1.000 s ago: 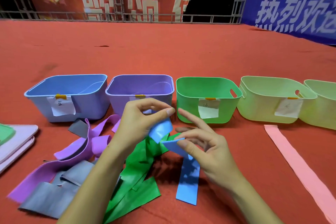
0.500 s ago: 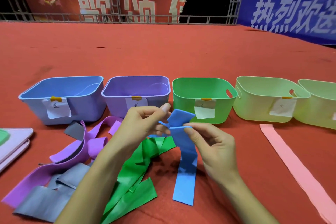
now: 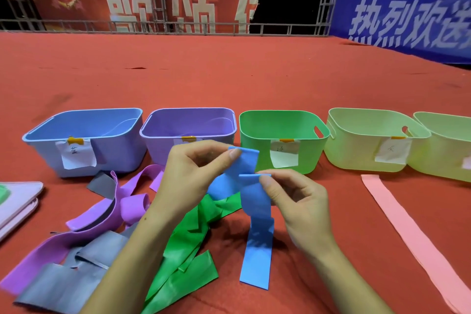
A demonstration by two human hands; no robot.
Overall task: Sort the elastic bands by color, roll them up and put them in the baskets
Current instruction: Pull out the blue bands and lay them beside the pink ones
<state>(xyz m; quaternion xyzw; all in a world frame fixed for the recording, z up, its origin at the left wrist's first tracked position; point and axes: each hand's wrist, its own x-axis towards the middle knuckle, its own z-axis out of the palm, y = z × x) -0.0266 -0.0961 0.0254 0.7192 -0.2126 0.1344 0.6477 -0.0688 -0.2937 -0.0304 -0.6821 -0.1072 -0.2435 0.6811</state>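
Nearest, grey point(image 3: 66, 285), purple point(image 3: 84, 234) and green bands point(image 3: 183, 245) lie heaped at left on the red table point(image 3: 229, 79); a pink band point(image 3: 407, 232) lies at right. Above them the left hand point(image 3: 190, 176) and right hand point(image 3: 298, 201) each pinch the blue band point(image 3: 256, 222), folded at top, its tail hanging to the table. Beyond stand blue point(image 3: 84, 140), purple point(image 3: 188, 130), green point(image 3: 280, 137) and two pale green baskets point(image 3: 369, 140).

Five baskets point(image 3: 280, 140) stand in a row behind the fingers point(image 3: 266, 182). A heap of bands point(image 3: 102, 237) lies left of them, one long band point(image 3: 407, 232) lies right, all on the bench point(image 3: 229, 79).
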